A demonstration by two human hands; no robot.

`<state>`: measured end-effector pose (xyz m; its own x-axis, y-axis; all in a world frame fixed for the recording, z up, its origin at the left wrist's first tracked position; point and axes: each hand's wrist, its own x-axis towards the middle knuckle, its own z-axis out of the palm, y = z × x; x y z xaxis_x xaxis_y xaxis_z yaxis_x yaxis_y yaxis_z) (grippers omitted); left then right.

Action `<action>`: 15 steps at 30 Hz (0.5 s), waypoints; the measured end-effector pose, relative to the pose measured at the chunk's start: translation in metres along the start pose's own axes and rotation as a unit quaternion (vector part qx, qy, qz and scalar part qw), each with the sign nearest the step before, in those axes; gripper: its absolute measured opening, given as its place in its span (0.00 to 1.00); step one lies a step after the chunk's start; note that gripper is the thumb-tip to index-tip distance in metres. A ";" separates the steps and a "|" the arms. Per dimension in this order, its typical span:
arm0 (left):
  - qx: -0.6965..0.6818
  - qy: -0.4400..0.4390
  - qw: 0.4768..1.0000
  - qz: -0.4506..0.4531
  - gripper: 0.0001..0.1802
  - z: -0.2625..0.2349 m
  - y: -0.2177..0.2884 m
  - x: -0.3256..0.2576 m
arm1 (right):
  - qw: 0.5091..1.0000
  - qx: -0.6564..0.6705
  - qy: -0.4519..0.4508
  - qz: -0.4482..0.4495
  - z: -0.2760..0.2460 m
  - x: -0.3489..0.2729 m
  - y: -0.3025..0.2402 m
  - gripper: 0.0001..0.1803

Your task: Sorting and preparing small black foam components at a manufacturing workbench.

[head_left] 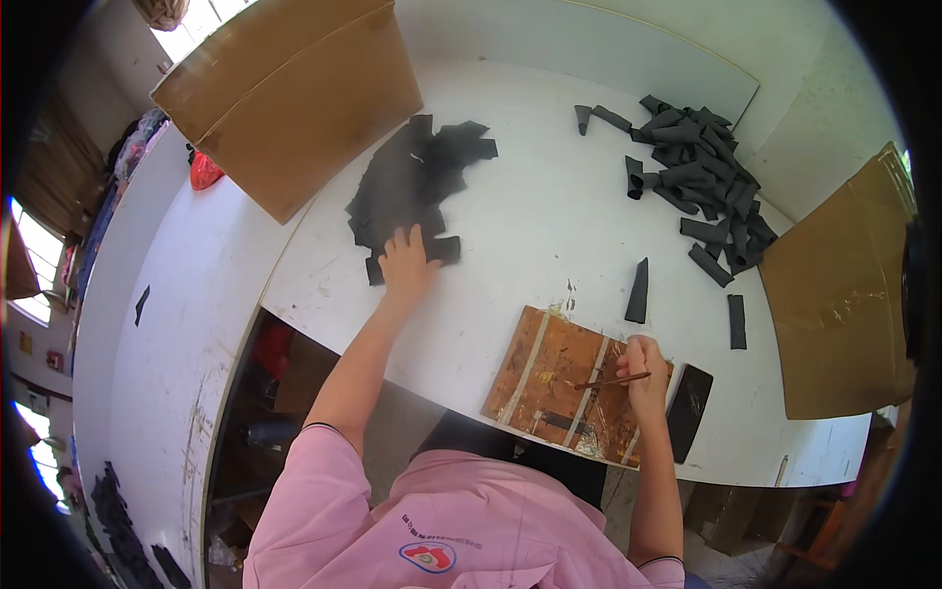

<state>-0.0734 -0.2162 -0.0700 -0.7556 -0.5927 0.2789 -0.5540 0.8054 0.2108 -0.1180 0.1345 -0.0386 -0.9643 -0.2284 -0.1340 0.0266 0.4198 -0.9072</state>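
Observation:
My left hand (407, 267) lies with its fingers stretched out on the near edge of a loose heap of flat black fabric pieces (412, 177), touching a dark piece (447, 249) there. My right hand (643, 365) is closed around a thin brown stick-like tool (603, 384), pointing left over a worn orange-brown board (530, 378). Pale tape strips cross the board, and a small dark strip (567, 423) lies on its near part. Just beyond my right hand is a folded dark fabric piece (638, 291). A black phone-like slab (690, 412) lies beside the board.
Many rolled dark fabric tubes (702, 157) are piled at the far right of the white table (530, 216). A cardboard box (304, 98) stands at the far left, and another cardboard box (834, 294) at the right. A side table (186, 324) adjoins on the left.

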 end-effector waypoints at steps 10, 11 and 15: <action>0.093 0.004 0.993 0.071 0.07 0.027 -0.024 0.039 | 0.954 -0.208 0.170 -0.134 0.037 -0.004 0.035 0.11; 0.020 0.008 0.996 0.085 0.06 0.027 -0.021 0.033 | 0.954 -0.208 0.170 -0.133 0.037 -0.004 0.034 0.11; -0.187 -0.019 0.969 0.162 0.08 0.017 0.019 -0.013 | 0.953 -0.196 0.175 -0.152 0.035 -0.003 0.036 0.11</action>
<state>-0.0803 -0.1930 -0.0856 -0.8855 -0.3019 0.3533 -0.1254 0.8873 0.4438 -0.1049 0.1195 -0.0848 -0.9426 -0.1138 0.3139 -0.3018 0.6927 -0.6550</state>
